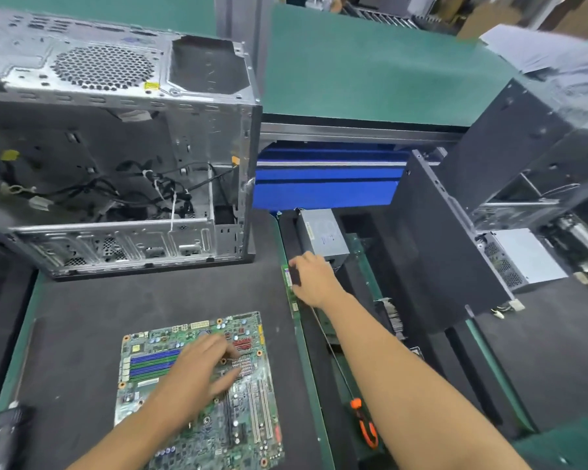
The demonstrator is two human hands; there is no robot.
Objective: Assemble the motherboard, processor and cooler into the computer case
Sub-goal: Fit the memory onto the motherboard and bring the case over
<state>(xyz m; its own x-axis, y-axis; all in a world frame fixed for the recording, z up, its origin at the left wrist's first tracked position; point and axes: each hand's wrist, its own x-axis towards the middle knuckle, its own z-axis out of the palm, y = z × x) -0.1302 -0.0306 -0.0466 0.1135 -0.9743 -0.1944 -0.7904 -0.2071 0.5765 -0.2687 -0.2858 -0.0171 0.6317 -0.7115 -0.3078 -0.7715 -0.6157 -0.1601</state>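
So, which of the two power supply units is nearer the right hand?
The power supply unit just beyond the right hand; the other unit lies far right.

A computer assembly workshop or factory line is shown. Long benches covered in green matting (370, 69) are seen, with dark work pads (82, 317) laid on them. An open bare-steel computer case (116, 147), a black-panelled case (455, 239), grey boxed power supplies (323, 234), a green motherboard (252, 418) and an orange-handled screwdriver (367, 425) are spread about. Brown cardboard cartons (472, 25) are stacked behind.
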